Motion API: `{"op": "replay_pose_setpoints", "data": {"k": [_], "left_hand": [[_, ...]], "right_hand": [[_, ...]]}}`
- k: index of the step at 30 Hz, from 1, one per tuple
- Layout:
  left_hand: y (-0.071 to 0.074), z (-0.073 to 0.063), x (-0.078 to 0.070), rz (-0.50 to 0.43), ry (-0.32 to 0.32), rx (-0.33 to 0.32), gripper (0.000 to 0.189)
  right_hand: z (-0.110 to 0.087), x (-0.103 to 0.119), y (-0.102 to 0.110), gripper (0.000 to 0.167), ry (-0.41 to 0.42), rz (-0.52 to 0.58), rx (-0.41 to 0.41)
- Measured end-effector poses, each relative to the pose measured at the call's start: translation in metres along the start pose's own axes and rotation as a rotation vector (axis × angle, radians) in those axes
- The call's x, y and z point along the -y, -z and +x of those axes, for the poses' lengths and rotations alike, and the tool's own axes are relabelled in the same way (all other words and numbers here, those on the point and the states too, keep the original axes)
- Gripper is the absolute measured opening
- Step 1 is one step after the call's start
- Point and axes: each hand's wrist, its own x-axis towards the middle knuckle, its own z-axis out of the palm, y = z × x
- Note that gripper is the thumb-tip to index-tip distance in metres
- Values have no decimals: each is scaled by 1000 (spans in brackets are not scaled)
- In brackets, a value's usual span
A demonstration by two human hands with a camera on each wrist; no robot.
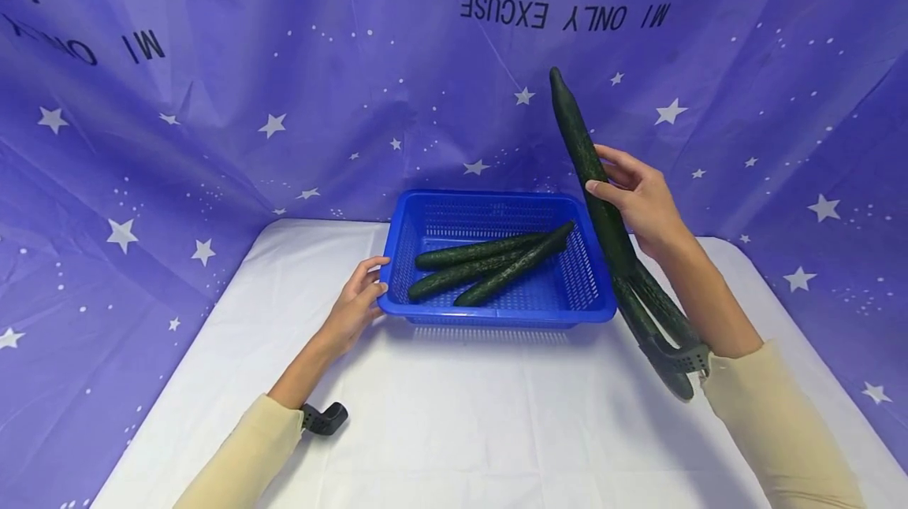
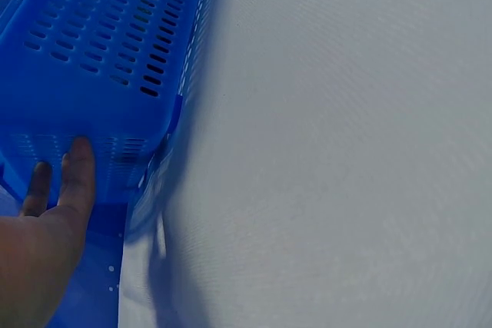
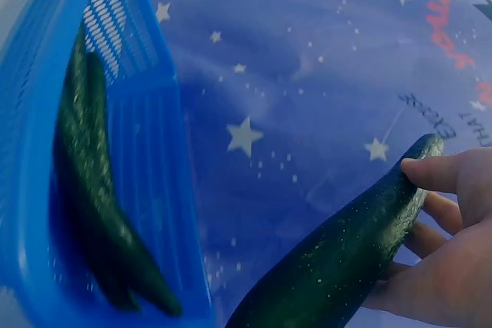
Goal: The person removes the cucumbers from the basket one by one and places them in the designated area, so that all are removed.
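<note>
My right hand [image 1: 641,198] holds a long dark green cucumber [image 1: 578,131] by its middle, thumb on the near side and fingers behind. The cucumber slants, its far tip up, beside the right end of a blue plastic basket [image 1: 496,315]. In the right wrist view the same cucumber [image 3: 323,266] runs down to the lower edge. My left hand [image 1: 355,304] touches the basket's left end, thumb and fingertips at the rim. Its extended fingers [image 2: 77,178] lie against the slotted end wall in the left wrist view. Three cucumbers [image 1: 507,276] lie inside the basket.
Below the held cucumber, more cucumbers [image 1: 641,320] show right of the basket, partly hidden by it and the right wrist's black mount [image 1: 681,355]. A white cloth [image 1: 454,414] covers the table. A purple starred curtain [image 1: 340,99] hangs behind and at both sides.
</note>
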Motion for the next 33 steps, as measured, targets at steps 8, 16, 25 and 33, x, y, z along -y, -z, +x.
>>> {"op": "replay_pose_setpoints", "data": {"k": [8,16,25,33], "left_hand": [[0,1,0,-9,-1,-2,52],[2,1,2,-10,-3,2,50],[1,1,2,-9,-2,-5,50],[1,1,3,-11,-4,-6,51]], "right_hand": [[-17,-24,36,61,-69,-138,-16],[-30,-59,75,62,-99,-148,-11],[-42,-106,114,60,-171,-198,-14],[-49,-138,137,55,-248,-216,0]]}}
